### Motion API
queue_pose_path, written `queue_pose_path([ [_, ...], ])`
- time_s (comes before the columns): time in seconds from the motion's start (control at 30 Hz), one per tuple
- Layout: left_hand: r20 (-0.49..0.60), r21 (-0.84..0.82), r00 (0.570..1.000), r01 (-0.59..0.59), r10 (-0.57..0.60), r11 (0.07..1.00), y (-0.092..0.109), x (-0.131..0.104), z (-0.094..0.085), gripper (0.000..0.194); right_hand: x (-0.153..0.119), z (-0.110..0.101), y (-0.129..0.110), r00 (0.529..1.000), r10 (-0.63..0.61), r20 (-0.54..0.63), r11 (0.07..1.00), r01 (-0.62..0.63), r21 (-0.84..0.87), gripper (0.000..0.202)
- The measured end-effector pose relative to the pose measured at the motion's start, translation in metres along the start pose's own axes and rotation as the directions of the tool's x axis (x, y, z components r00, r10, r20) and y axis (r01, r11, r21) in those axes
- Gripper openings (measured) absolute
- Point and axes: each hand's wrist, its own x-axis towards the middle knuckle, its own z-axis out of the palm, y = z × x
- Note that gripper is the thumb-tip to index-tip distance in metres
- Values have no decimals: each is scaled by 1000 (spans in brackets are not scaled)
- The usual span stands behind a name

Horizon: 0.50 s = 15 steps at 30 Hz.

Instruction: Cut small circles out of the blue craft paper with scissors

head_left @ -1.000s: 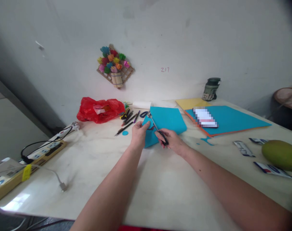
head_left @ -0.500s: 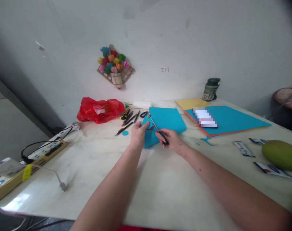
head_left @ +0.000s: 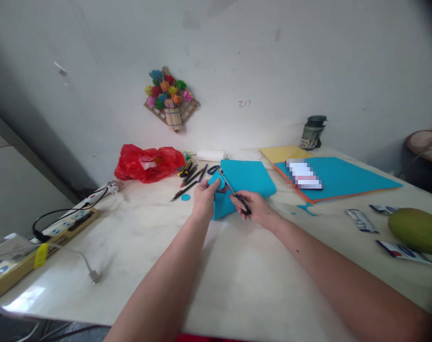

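My left hand [head_left: 205, 195] pinches the left edge of a blue sheet [head_left: 249, 175], thumb on top, where a curved cut has opened in it. In my right hand [head_left: 253, 205] is a pair of scissors [head_left: 227, 183], fingers wrapped round the dark handles. The blades point up and left, lying at the cut close to my left thumb. A small blue disc [head_left: 186, 197] lies on the table to the left of my left hand. Thin blue offcuts [head_left: 307, 209] are at the right of my right hand.
Behind my left hand lie several pens [head_left: 190, 175] and a red plastic bag [head_left: 148, 164]. At the right are more coloured sheets [head_left: 347, 178] with a phone [head_left: 304, 174] on them, a green bottle [head_left: 312, 133] and a green fruit [head_left: 415, 230]. A power strip [head_left: 64, 225] runs along the left.
Both hands stay in nearly the same place. The blue sheet at my left thumb has shifted slightly, and the scissors have moved very little.
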Motion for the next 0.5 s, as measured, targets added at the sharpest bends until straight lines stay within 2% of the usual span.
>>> queue_pose_path([
  [0.17, -7, 39, 1000, -17, 17, 999, 0, 1, -1, 27, 1, -1, 2, 1000, 11, 5, 1000, -11, 0, 26],
  [0.5, -13, 3, 999, -43, 43, 999, 2, -1, 1, 25, 0, 0, 0, 1000, 26, -7, 999, -26, -28, 23],
])
